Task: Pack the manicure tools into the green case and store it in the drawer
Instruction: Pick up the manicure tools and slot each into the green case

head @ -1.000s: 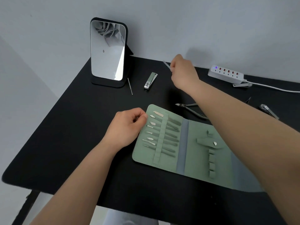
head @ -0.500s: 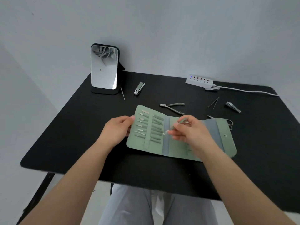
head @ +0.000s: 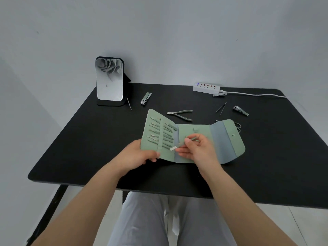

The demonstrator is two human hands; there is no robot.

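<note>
The green case (head: 229,139) lies open on the black table (head: 88,139), its left panel tilted up with several slim tools in loops. My left hand (head: 138,157) grips the case's near left corner. My right hand (head: 197,150) pinches a thin metal tool (head: 179,145) over the case's middle, its flat tip pointing left. Loose on the table behind the case are cuticle nippers (head: 181,115), a nail clipper (head: 146,98), a thin pick (head: 129,104), tweezers (head: 221,107), a second clipper (head: 240,110), and scissors (head: 237,127) partly under the flap.
A standing mirror (head: 109,80) is at the back left. A white power strip (head: 206,87) with its cable runs along the back right, a small clipper (head: 219,94) lying against it. My knees are under the table's near edge.
My right hand came back from the far side of the table with the thin tool to the case's middle. My left hand has lifted the case's left panel.
</note>
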